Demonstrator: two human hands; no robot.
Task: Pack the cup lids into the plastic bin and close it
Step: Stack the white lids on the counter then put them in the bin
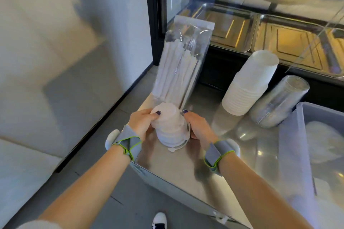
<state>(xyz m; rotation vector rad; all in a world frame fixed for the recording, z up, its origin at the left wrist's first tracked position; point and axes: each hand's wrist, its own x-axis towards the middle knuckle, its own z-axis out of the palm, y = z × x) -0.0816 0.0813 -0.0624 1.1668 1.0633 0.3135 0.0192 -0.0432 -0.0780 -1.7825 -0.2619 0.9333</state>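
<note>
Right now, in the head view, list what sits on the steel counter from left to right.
left hand → stack of cup lids held between both hands → right hand → stack of white paper cups → stack of clear plastic cups → plastic bin

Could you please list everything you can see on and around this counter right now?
stack of cup lids: one, white, counter's near left, held
bag of straws: one, clear with white straws, upright behind lids
stack of paper cups: one, white, leaning, counter middle
stack of clear cups: one, transparent, right of paper cups
plastic bin: one, grey, right edge, open
metal trays: two, inside display case
counter: one, steel
left hand: grips lids
right hand: grips lids
</note>
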